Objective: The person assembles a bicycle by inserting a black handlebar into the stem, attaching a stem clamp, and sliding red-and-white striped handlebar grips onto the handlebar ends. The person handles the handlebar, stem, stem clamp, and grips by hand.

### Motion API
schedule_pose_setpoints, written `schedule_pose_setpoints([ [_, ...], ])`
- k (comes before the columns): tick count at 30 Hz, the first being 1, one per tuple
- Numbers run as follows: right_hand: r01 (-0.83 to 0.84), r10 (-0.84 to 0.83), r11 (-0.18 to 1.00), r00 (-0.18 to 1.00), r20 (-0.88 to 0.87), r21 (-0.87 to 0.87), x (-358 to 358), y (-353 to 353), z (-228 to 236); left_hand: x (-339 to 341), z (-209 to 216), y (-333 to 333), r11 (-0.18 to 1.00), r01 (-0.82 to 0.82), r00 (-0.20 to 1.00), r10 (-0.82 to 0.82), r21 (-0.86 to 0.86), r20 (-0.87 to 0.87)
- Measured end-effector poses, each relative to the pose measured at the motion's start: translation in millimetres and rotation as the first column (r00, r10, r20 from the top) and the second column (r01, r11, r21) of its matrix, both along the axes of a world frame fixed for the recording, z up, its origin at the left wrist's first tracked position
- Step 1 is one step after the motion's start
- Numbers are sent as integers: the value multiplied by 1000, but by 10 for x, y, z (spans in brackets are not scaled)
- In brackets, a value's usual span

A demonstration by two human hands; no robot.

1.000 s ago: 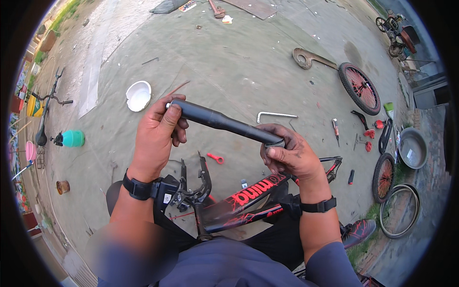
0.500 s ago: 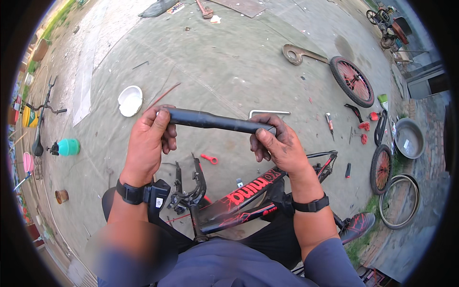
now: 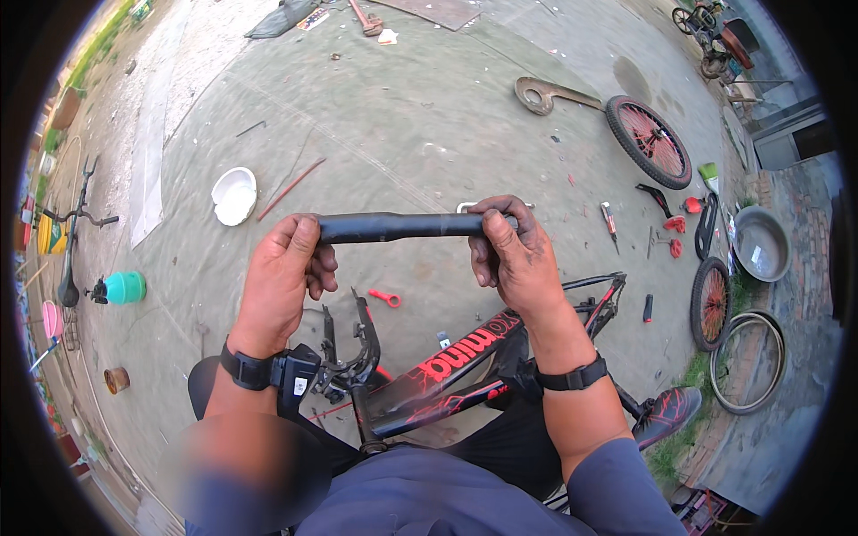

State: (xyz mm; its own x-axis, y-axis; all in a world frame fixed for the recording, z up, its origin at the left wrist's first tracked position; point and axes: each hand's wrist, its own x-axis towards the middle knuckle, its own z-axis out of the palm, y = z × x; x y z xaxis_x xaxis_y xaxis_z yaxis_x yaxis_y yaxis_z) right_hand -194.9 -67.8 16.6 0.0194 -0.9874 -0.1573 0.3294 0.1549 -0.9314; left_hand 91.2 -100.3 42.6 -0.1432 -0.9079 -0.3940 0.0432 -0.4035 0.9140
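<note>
Running crosswise, thicker end point(image 3: 347, 229) leftward, the black tube point(image 3: 398, 227) is clamped in left hand point(image 3: 282, 268) and right hand point(image 3: 521, 261).

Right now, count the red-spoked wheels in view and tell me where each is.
2. One red-spoked wheel is at upper right; the second wheel is at far right, below and left of the grey basin. More could be hidden.

Red lettering point(image 3: 474, 347) runs along the black bicycle frame point(image 3: 407, 399).
</note>
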Motion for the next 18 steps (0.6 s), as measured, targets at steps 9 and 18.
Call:
schedule_pose_setpoints([
  [9, 122, -142, 980, 982, 123, 155, 16, -52, -12, -3, 16, 16, 996, 37, 995, -44, -78, -85],
  [18, 102, -171, 944, 965, 201, 314, 27, -52, -48, -10, 61, 41, 988, 74, 995, -81, -139, -49],
])
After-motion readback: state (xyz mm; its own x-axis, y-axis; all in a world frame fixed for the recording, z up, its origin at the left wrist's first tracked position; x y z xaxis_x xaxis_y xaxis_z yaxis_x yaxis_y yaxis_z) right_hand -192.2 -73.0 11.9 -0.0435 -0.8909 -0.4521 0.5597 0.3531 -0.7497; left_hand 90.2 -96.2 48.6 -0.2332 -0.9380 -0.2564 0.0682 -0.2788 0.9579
